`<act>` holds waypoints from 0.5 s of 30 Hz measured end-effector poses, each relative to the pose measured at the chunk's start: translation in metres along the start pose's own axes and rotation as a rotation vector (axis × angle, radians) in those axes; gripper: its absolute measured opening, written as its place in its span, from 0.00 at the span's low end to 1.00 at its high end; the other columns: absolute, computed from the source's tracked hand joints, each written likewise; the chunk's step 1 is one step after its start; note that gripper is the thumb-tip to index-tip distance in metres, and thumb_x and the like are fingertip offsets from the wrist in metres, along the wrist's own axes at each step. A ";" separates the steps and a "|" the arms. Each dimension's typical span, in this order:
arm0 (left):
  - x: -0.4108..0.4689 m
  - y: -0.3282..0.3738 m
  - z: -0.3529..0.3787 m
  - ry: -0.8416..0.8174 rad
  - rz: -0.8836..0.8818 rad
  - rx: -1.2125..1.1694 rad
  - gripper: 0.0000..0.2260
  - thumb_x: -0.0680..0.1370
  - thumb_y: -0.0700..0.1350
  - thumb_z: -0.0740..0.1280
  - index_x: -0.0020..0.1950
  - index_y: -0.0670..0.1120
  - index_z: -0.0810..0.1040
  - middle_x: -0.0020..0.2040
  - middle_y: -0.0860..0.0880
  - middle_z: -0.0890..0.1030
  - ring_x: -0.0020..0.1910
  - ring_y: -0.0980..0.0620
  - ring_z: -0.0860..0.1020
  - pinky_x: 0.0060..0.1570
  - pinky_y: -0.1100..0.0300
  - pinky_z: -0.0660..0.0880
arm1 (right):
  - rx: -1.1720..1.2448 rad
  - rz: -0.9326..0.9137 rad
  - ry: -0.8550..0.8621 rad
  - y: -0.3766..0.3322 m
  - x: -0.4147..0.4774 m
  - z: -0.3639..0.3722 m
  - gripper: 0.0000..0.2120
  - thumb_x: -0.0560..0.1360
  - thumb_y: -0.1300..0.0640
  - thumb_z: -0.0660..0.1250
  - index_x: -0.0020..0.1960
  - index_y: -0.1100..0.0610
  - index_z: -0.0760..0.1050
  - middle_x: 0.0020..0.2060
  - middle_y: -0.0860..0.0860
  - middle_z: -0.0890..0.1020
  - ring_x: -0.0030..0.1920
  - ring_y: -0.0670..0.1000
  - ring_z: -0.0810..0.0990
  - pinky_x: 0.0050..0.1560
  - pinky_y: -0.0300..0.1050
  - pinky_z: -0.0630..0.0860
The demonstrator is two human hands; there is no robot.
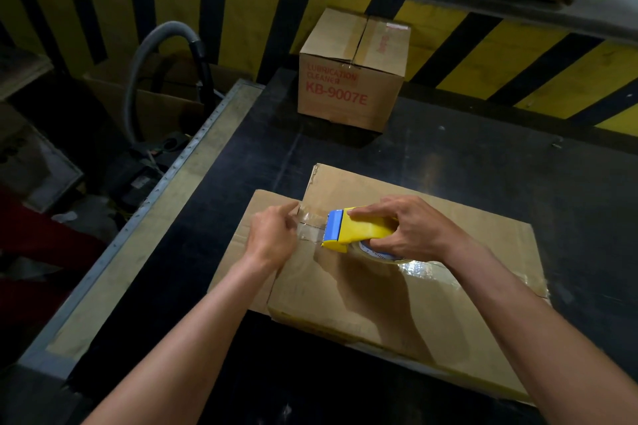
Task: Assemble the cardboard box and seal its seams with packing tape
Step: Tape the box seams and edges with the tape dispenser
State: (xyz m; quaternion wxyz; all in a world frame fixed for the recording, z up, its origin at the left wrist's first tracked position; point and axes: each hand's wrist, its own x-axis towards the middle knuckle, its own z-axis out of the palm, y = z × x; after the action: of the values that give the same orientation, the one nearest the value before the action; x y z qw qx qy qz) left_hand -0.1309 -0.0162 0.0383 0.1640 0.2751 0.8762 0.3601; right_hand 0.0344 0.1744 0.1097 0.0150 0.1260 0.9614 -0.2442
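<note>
The cardboard box [362, 290] lies flat on the dark table [448, 155], near the person, with a lower flap jutting past its left edge. The right hand [404, 228] grips a yellow tape dispenser [359, 228], fingers [366, 210] curled over its top and its blue front end pointing left along the seam. A short strip of clear tape [310, 222] runs from that end to the box's left edge. There the left hand [272, 238] pinches the strip's end with curled fingers [288, 214]. A second box [348, 93], closed and upright, stands well apart at the table's far edge, with bare table between the two. The table's metal rim [165, 203] runs down the left. Beyond it a grey hose [152, 45] arches, and a yellow-and-black striped wall [518, 55] stands behind.
</note>
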 end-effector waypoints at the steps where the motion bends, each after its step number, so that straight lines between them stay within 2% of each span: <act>1: -0.004 -0.001 0.005 0.008 0.045 0.020 0.14 0.80 0.36 0.61 0.62 0.44 0.81 0.46 0.41 0.85 0.48 0.41 0.82 0.47 0.51 0.79 | -0.008 -0.002 -0.003 0.000 0.000 0.000 0.26 0.71 0.47 0.75 0.68 0.40 0.75 0.42 0.29 0.70 0.44 0.33 0.71 0.41 0.28 0.67; 3: -0.018 0.001 0.015 -0.036 0.088 0.048 0.17 0.83 0.40 0.58 0.72 0.44 0.74 0.52 0.40 0.84 0.52 0.39 0.80 0.47 0.47 0.76 | -0.013 -0.003 -0.007 0.000 -0.001 -0.001 0.26 0.71 0.47 0.75 0.68 0.38 0.74 0.49 0.32 0.76 0.45 0.39 0.73 0.41 0.30 0.67; 4: -0.025 0.001 0.020 -0.089 0.083 0.050 0.20 0.85 0.43 0.55 0.78 0.45 0.66 0.61 0.41 0.81 0.59 0.39 0.78 0.53 0.47 0.74 | -0.009 0.000 -0.008 0.001 -0.001 -0.001 0.26 0.71 0.47 0.74 0.68 0.38 0.74 0.54 0.36 0.79 0.46 0.42 0.74 0.42 0.31 0.69; 5: -0.031 0.000 0.025 -0.144 0.071 0.045 0.23 0.86 0.46 0.53 0.81 0.45 0.58 0.73 0.43 0.73 0.70 0.42 0.72 0.62 0.48 0.71 | -0.007 0.005 -0.014 0.002 -0.001 -0.001 0.26 0.71 0.46 0.74 0.68 0.38 0.74 0.58 0.40 0.80 0.48 0.43 0.75 0.44 0.33 0.70; 6: -0.036 -0.001 0.029 -0.183 0.073 0.050 0.26 0.86 0.49 0.52 0.83 0.45 0.50 0.80 0.45 0.62 0.77 0.45 0.63 0.70 0.48 0.67 | -0.008 0.009 -0.026 0.003 0.000 -0.001 0.26 0.71 0.46 0.74 0.69 0.38 0.74 0.60 0.42 0.81 0.50 0.44 0.75 0.45 0.35 0.71; 7: -0.038 -0.003 0.031 -0.196 0.088 0.059 0.27 0.86 0.50 0.50 0.83 0.45 0.46 0.83 0.47 0.53 0.80 0.47 0.57 0.73 0.48 0.63 | -0.013 0.010 -0.044 0.003 0.001 -0.001 0.27 0.71 0.46 0.74 0.69 0.39 0.74 0.62 0.43 0.81 0.51 0.44 0.75 0.46 0.36 0.72; 8: -0.038 -0.006 0.032 -0.204 0.107 0.071 0.27 0.86 0.51 0.49 0.83 0.44 0.44 0.83 0.47 0.50 0.81 0.47 0.54 0.75 0.48 0.61 | -0.020 0.009 -0.062 0.004 0.002 -0.002 0.27 0.72 0.46 0.74 0.70 0.40 0.74 0.63 0.43 0.80 0.51 0.44 0.74 0.46 0.34 0.71; 10: -0.036 -0.010 0.031 -0.220 0.134 0.089 0.27 0.86 0.52 0.47 0.83 0.44 0.43 0.83 0.47 0.48 0.81 0.47 0.53 0.77 0.48 0.58 | -0.033 0.007 -0.095 0.003 0.004 -0.006 0.27 0.72 0.46 0.73 0.70 0.40 0.73 0.64 0.44 0.79 0.52 0.43 0.73 0.45 0.32 0.69; 12: -0.035 -0.013 0.029 -0.232 0.174 0.155 0.27 0.86 0.53 0.45 0.82 0.43 0.41 0.83 0.46 0.47 0.81 0.47 0.50 0.79 0.48 0.52 | -0.044 0.013 -0.126 0.003 0.006 -0.011 0.27 0.73 0.46 0.73 0.70 0.40 0.73 0.65 0.44 0.79 0.53 0.44 0.73 0.46 0.33 0.70; 15: -0.035 -0.017 0.030 -0.226 0.219 0.240 0.27 0.86 0.52 0.43 0.81 0.43 0.40 0.83 0.46 0.46 0.81 0.50 0.45 0.78 0.54 0.44 | -0.039 0.024 -0.145 0.004 0.007 -0.016 0.27 0.73 0.45 0.73 0.71 0.39 0.72 0.64 0.44 0.79 0.54 0.45 0.74 0.48 0.36 0.73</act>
State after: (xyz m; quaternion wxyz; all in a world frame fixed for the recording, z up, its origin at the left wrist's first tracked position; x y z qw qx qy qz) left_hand -0.0948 -0.0313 0.0089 0.1874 0.4248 0.8538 0.2356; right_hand 0.0295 0.1869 0.1210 0.0900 0.1191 0.9608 -0.2338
